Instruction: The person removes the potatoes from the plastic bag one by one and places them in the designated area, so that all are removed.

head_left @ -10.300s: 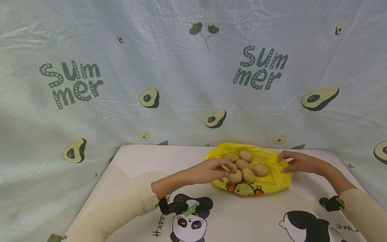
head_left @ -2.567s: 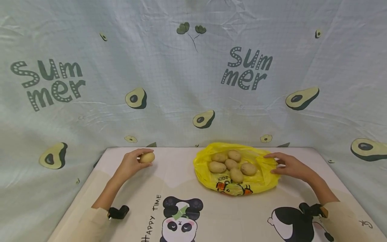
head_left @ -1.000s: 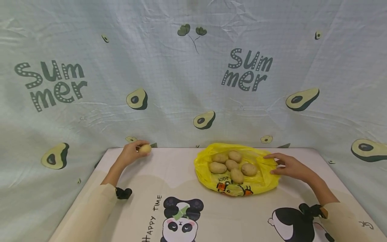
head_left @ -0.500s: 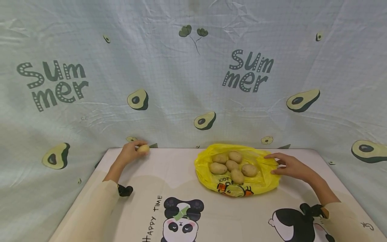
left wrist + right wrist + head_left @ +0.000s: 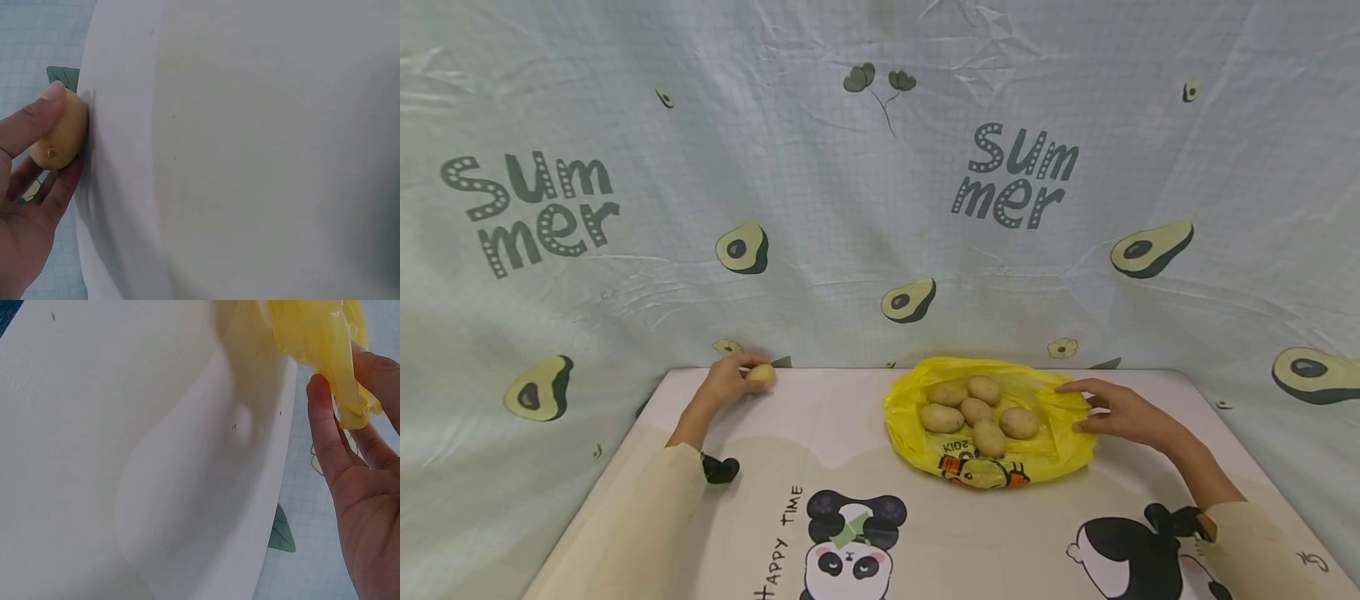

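Observation:
At the far left of the table, my left hand (image 5: 727, 381) grips a small pale potato (image 5: 762, 375) between thumb and fingers. In the left wrist view, the thumb lies over one side of the potato (image 5: 65, 131) and the fingers on the other. Whether it touches the table I cannot tell. A yellow plastic bag (image 5: 1075, 446), spread open right of the middle, bears several potatoes (image 5: 976, 412). My right hand (image 5: 1123, 414) holds the bag's right edge; in the right wrist view the bunched yellow plastic (image 5: 350, 394) lies between thumb and fingers.
The table (image 5: 842, 433) has a light cover printed with a panda (image 5: 850, 550) and lettering. Right behind its back edge hangs a pale curtain (image 5: 820, 317) with avocado prints. Black wrist cameras (image 5: 721, 469) sit on both sleeves.
My left hand, earlier over the bag, took a potato out and carried it to the back left corner. In the last second it lowered slightly. My right hand stays at the bag's edge.

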`<state>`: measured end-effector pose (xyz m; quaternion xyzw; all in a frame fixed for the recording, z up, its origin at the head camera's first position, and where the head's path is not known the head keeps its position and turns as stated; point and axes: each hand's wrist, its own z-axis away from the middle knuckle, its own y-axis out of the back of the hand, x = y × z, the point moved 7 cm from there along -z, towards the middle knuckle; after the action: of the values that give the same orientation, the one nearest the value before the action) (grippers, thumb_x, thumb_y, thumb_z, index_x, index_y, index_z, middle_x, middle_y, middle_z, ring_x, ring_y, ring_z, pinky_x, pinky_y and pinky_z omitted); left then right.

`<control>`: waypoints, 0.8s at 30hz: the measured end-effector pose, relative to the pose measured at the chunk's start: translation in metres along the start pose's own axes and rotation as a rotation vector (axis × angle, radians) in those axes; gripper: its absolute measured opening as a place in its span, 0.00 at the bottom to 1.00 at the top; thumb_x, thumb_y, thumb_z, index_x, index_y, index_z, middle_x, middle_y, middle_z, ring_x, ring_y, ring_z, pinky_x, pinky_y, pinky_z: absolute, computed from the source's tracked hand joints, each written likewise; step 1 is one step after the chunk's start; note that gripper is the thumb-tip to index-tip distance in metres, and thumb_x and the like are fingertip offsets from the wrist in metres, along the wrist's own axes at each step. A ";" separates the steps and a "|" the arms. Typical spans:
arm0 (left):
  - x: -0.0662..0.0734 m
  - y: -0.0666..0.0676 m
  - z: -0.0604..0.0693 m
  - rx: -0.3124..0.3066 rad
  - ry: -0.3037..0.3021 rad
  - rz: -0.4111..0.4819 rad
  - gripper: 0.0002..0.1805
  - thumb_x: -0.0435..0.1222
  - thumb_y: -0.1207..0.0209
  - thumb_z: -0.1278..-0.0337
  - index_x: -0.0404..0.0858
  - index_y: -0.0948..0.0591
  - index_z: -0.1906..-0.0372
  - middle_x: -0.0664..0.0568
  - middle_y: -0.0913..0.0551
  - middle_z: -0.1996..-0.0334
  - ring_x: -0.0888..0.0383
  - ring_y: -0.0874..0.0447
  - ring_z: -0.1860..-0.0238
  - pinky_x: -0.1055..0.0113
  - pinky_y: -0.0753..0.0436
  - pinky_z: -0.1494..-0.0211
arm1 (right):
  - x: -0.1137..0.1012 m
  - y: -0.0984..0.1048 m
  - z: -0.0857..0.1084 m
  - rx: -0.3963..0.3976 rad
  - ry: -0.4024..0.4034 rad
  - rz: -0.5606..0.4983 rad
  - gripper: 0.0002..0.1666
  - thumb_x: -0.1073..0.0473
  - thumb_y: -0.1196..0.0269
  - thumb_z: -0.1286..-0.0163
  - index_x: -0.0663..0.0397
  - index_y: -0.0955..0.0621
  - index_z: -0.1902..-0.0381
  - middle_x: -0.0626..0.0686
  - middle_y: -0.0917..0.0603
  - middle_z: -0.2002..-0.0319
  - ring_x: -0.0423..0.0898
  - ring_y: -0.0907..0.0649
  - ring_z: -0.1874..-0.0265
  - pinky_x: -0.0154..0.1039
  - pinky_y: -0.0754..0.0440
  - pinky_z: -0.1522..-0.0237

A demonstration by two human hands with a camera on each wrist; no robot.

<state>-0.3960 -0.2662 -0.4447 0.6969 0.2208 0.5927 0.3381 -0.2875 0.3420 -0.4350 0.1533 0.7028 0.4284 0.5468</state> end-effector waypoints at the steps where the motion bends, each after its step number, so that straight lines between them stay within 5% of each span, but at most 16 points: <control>1: 0.000 0.000 0.000 -0.002 0.001 0.002 0.25 0.30 0.29 0.42 0.27 0.20 0.41 0.30 0.20 0.45 0.34 0.19 0.47 0.59 0.16 0.58 | 0.000 0.000 0.000 0.001 0.000 -0.001 0.34 0.55 0.28 0.34 0.60 0.25 0.33 0.71 0.28 0.33 0.71 0.22 0.42 0.59 0.18 0.47; 10: 0.011 -0.005 0.003 -0.129 -0.032 -0.008 0.23 0.29 0.33 0.38 0.28 0.21 0.39 0.30 0.22 0.41 0.34 0.21 0.43 0.53 0.17 0.50 | 0.002 -0.003 0.000 -0.001 -0.012 -0.011 0.34 0.55 0.28 0.34 0.60 0.25 0.34 0.71 0.29 0.32 0.71 0.22 0.42 0.60 0.18 0.47; 13: 0.016 -0.001 0.002 -0.136 -0.057 -0.030 0.21 0.26 0.36 0.38 0.28 0.20 0.40 0.30 0.21 0.41 0.32 0.23 0.42 0.45 0.20 0.44 | 0.002 -0.004 0.000 -0.004 -0.005 -0.004 0.34 0.55 0.28 0.34 0.60 0.25 0.34 0.71 0.29 0.33 0.70 0.21 0.43 0.59 0.18 0.47; 20: 0.026 -0.001 0.005 -0.162 -0.215 -0.064 0.18 0.22 0.37 0.40 0.23 0.19 0.44 0.29 0.19 0.44 0.30 0.25 0.40 0.38 0.24 0.39 | 0.000 -0.003 -0.002 -0.015 0.011 -0.012 0.34 0.56 0.28 0.34 0.61 0.25 0.34 0.72 0.29 0.33 0.70 0.20 0.45 0.57 0.17 0.48; 24: 0.026 -0.002 0.004 -0.150 -0.228 -0.090 0.18 0.23 0.36 0.41 0.25 0.17 0.45 0.31 0.18 0.44 0.32 0.24 0.40 0.39 0.24 0.38 | 0.000 -0.004 -0.002 -0.028 -0.010 -0.020 0.35 0.55 0.29 0.34 0.61 0.26 0.33 0.72 0.30 0.32 0.69 0.20 0.45 0.57 0.17 0.48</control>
<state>-0.3870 -0.2469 -0.4287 0.7217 0.1670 0.5088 0.4385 -0.2882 0.3387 -0.4386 0.1408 0.6956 0.4317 0.5567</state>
